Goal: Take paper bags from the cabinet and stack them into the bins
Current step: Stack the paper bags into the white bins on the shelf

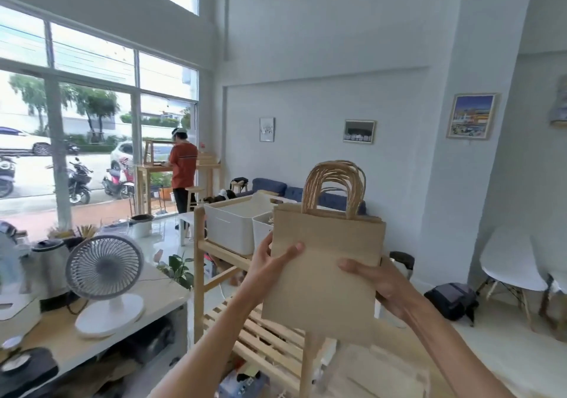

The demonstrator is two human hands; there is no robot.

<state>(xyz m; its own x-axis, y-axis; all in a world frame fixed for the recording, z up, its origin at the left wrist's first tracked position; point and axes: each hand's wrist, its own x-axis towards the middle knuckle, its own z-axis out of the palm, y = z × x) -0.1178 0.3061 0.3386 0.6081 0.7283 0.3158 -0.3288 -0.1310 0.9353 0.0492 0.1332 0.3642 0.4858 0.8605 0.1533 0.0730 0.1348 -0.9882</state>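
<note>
Bags (322,268), a flat brown stack with looped handles pointing up, are being held upright in mid-air before the wooden shelf (199,275). The left hand (270,262) is gripping the stack's left edge, its thumb lying across the front. The right hand (380,284) is gripping the right edge, thumb also on the front, its fingers hidden behind. Two white bins (230,229) are sitting on the shelf's top, just behind the bags. A fan (104,278) is standing on the bench (165,293) at left.
</note>
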